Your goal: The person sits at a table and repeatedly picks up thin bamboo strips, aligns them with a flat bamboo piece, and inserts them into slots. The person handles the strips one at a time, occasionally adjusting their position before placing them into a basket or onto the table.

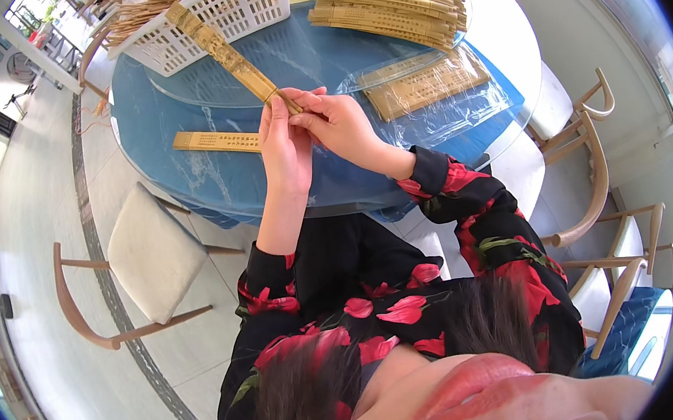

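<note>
Both my hands meet above the near part of the table, at the lower end of a long, narrow bundle of bamboo slats (229, 56). Dark patterning covers its upper part, and it slants up and to the left, shaped like a closed folding fan. My left hand (286, 145) pinches the end from below with its thumb along it. From the right, my right hand (344, 126) closes its fingers on the same end; the fingertips partly hide it. A single flat bamboo strip (217, 141) with small dark marks lies beside my left hand, its right end hidden behind that hand.
A white plastic basket (228, 19) full of thin brown sticks (155, 2) stands at the back left. Behind my right hand sits a pile of marked bamboo strips (388, 9); nearer lies a plastic-wrapped pack (426, 84). Chairs (157, 251) surround the blue-covered table (183, 178).
</note>
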Action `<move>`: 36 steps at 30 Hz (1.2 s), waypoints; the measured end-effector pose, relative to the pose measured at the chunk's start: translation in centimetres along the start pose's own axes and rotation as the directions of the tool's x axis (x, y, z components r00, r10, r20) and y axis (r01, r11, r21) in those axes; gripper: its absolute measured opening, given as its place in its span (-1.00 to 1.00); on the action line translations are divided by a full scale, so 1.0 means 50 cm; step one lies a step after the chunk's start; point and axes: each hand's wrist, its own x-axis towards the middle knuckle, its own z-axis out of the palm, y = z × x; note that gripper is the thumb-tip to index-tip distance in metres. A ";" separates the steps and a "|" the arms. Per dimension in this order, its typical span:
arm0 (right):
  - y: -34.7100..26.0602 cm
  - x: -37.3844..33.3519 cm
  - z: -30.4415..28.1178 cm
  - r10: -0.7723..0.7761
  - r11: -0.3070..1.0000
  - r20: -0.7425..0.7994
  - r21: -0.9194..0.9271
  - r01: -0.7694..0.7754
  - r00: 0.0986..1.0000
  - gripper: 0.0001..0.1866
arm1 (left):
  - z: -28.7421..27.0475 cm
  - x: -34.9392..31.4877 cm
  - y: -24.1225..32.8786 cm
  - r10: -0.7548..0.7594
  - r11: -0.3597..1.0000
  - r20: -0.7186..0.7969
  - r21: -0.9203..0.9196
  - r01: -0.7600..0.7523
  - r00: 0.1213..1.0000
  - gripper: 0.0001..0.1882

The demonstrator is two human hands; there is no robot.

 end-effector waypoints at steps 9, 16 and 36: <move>-0.001 0.040 -0.055 -0.297 0.952 -0.022 -0.082 0.295 0.955 -0.58 | -0.013 -0.041 -0.006 -0.083 0.965 -0.089 0.243 0.102 0.993 -0.66; -0.008 0.020 -0.053 0.026 0.901 0.364 0.394 -0.179 0.931 -0.69 | -0.002 -0.065 -0.025 -0.229 0.816 -0.032 0.539 0.210 0.973 -0.75; 0.186 0.147 -0.421 -0.284 -0.051 -0.122 -0.989 -0.142 0.951 -0.34 | 0.026 -0.075 -0.022 -0.213 0.668 0.028 0.733 0.125 0.977 -0.77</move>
